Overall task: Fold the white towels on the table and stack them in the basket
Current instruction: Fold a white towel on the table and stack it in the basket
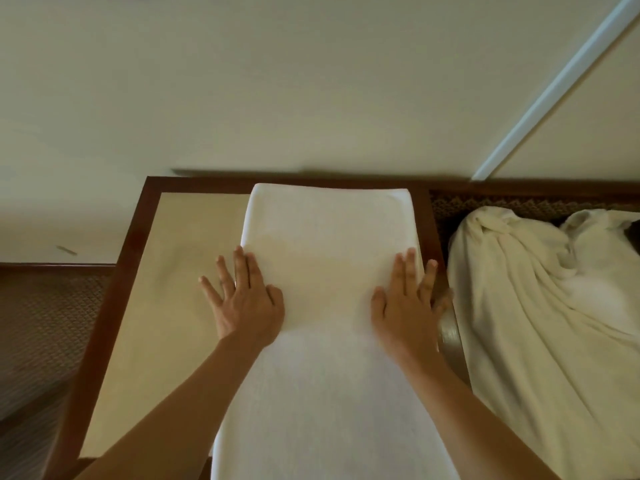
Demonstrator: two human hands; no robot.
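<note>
A white towel (329,244), folded into a long strip, lies flat on the table (173,271) and runs from the far edge toward me. My left hand (242,299) lies flat with spread fingers on the strip's left edge, partly on the table top. On the strip's right edge my right hand (405,299) presses flat, fingers straight. Neither hand grips anything. A heap of crumpled white towels (540,306) lies to the right of the table. No basket is in view.
The table has a beige top and a dark wooden frame (135,230). A pale wall (311,81) stands right behind it. Dark woven surfaces show at the left (45,323) and far right (519,202).
</note>
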